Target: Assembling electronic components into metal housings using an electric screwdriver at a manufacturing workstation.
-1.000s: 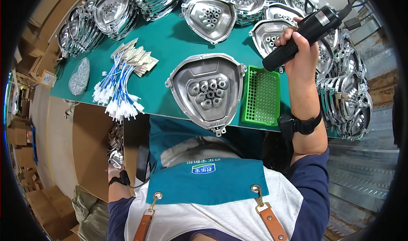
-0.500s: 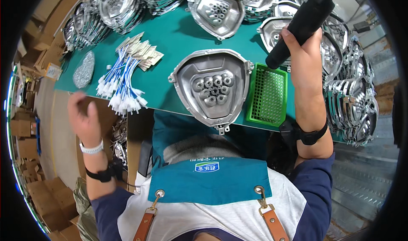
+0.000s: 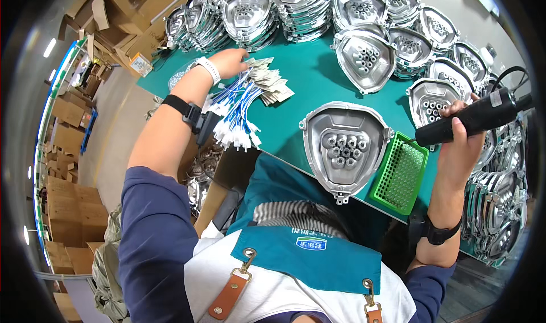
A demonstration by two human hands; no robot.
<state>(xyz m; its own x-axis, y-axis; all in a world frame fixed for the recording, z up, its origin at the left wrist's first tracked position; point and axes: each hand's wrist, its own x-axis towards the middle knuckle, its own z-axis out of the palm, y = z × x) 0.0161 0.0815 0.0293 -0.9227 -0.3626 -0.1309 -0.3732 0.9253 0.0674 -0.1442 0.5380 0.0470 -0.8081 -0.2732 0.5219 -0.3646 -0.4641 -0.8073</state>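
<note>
My right hand [image 3: 462,130] grips a black corded electric screwdriver [image 3: 483,118], whose lower end hangs over the top of a green tray [image 3: 422,180] with a perforated grid. Left of the tray, a triangular cast-metal housing [image 3: 321,129] lies open side up at the table's near edge, with a cluster of round posts inside. My left hand [image 3: 229,63] reaches over a bundle of blue-and-white wires [image 3: 242,104] with white connectors, its fingers beside the pale flat pieces [image 3: 276,84] at the wires' far ends. Those fingers are mostly hidden, so their grip does not show.
Stacks of similar metal housings [image 3: 247,15] line the green table's [image 3: 301,67] far side and right end. One housing [image 3: 365,58] sits forward of the back rows. A silvery bundle [image 3: 181,77] lies behind my left forearm. Cardboard boxes [image 3: 77,209] stand on the left.
My left hand has moved from beyond the table's near left edge up to the wire bundle. The screwdriver in my right hand has tilted flatter. The whole view has shifted and turned.
</note>
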